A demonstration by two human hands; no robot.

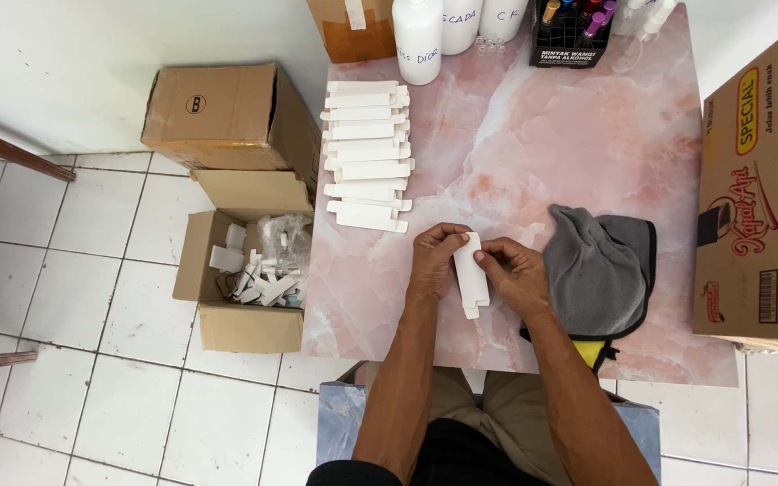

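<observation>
Small white folding carton [472, 275] upright over pink marble-look table [533, 153], pinched between both hands: left hand [432, 261] fingertips at top left edge, right hand [515, 274] fingertips at upper right edge. Grey cloth [601, 265] just right; stack of flat white cartons [366, 153] beyond left.

A: What is worn on the arms?
B: Nothing; both forearms are seen bare to the left hand [432, 261] and right hand [517, 274].
A: And lower down?
B: Khaki trousers and a black top are seen.
</observation>
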